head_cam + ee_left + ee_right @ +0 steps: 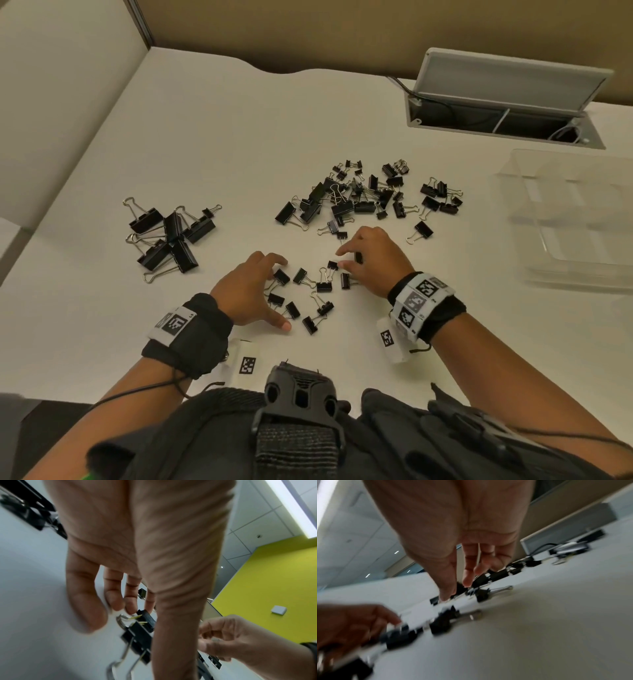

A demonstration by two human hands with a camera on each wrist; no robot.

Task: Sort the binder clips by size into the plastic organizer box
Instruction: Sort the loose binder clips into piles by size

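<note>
Office: white desk, cable hatch, partition panels.

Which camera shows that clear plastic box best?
The head view: the plastic organizer box sits whole on the table's right side, apart from the clips. Neither wrist view shows it; they look along each hand at blurred clips.

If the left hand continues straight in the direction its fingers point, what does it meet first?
Most likely the small binder clip right at the fingertips of the left hand; the fingers may already touch its wire handle, though blur leaves contact unclear.
</note>
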